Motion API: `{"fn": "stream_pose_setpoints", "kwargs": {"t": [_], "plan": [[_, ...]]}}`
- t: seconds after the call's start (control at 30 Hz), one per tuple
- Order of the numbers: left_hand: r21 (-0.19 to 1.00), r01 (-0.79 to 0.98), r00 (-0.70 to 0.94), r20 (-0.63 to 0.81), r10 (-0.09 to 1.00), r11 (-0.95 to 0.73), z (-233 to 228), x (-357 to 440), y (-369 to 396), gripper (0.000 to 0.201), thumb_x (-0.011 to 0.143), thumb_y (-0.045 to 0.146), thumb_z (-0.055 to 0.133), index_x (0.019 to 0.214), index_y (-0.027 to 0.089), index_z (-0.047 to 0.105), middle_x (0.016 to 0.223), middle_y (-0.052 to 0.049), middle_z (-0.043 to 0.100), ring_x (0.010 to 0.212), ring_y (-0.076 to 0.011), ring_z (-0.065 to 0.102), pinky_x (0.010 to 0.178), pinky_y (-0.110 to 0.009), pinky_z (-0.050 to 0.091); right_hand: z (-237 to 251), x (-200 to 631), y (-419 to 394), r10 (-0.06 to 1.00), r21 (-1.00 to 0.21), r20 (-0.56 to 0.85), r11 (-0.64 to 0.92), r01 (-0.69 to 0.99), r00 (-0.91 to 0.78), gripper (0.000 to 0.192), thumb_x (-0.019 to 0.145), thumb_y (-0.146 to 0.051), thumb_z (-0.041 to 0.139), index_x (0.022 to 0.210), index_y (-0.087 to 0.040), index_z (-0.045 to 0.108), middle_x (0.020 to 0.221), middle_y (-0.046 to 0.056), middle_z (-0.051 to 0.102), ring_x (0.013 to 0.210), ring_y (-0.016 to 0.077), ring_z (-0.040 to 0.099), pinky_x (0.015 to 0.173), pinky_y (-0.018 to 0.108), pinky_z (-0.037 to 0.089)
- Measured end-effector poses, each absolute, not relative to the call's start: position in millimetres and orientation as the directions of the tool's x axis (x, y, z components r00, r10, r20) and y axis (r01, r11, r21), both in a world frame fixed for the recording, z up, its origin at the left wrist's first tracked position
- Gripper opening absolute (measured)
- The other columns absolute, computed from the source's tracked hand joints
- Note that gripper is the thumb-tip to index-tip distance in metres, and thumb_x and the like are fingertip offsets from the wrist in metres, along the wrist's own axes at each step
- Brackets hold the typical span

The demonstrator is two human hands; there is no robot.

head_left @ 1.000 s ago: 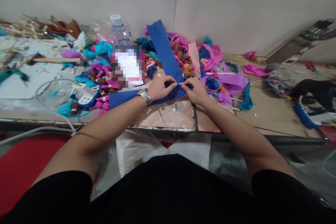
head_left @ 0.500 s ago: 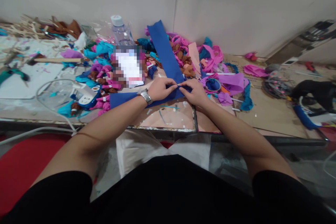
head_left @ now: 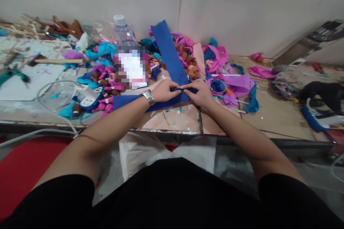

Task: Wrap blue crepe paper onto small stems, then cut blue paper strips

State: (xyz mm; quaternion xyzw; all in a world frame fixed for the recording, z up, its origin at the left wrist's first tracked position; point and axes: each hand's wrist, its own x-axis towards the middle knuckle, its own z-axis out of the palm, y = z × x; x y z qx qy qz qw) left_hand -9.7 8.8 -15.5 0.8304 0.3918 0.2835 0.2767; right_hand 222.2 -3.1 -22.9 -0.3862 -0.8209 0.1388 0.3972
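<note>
A cluttered worktable (head_left: 271, 114) carries a long blue paper strip (head_left: 168, 52) bent at a corner just in front of the person. The left hand (head_left: 163, 92) and right hand (head_left: 200, 93) meet there, fingers closed, pinching the fold. Keeping both edges aligned and pressing evenly along the crease would likely give a clean fold.

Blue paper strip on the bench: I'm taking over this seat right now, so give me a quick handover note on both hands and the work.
Left hand and right hand: both pinch the blue paper strip at its bend.
Strip: one leg runs left under the left wrist, the other toward the wall.
Done: one bend gathered between the fingertips.
Left: both legs lie flat, unfolded.
</note>
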Motion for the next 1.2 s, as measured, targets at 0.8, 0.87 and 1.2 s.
{"fn": "stream_pose_setpoints", "kwargs": {"t": [0.8,0.87,1.2], "plan": [[0.786,0.411,0.449,0.266,0.853,-0.462,-15.5,-9.7,13.3,0.030,0.078,0.016,0.058,0.099,0.014,0.079,0.092,-0.005,0.080,0.081,-0.0173,0.070,0.082,-0.030,0.055,-23.5,222.0,-4.4,0.687,-0.499,0.625,0.716,0.488,-0.371,0.010,0.091,-0.029,0.076,0.098,-0.027,0.083,0.095,0.003,0.084,0.089,0.0243,0.074,0.088,0.043,0.056],[0.764,0.433,0.434,0.287,0.854,-0.477,-14.0,-10.9,13.1,0.029,0.080,0.017,0.058,0.099,0.015,0.080,0.094,-0.005,0.080,0.083,-0.0182,0.070,0.084,-0.031,0.055,-22.9,222.5,-5.2,0.702,-0.511,0.623,0.700,0.500,-0.345,0.010,0.090,-0.026,0.076,0.098,-0.026,0.083,0.095,0.003,0.084,0.087,0.0241,0.074,0.086,0.043,0.057],[0.598,0.569,0.458,0.341,0.821,-0.565,-14.8,-12.7,10.3,0.037,0.085,0.020,0.058,0.110,0.021,0.085,0.099,-0.005,0.084,0.085,-0.0216,0.073,0.083,-0.034,0.055,-23.7,221.6,-5.2,0.749,-0.548,0.575,0.651,0.526,-0.329,0.011,0.090,-0.025,0.075,0.096,-0.027,0.084,0.096,0.002,0.084,0.089,0.0239,0.075,0.090,0.043,0.058]]}}
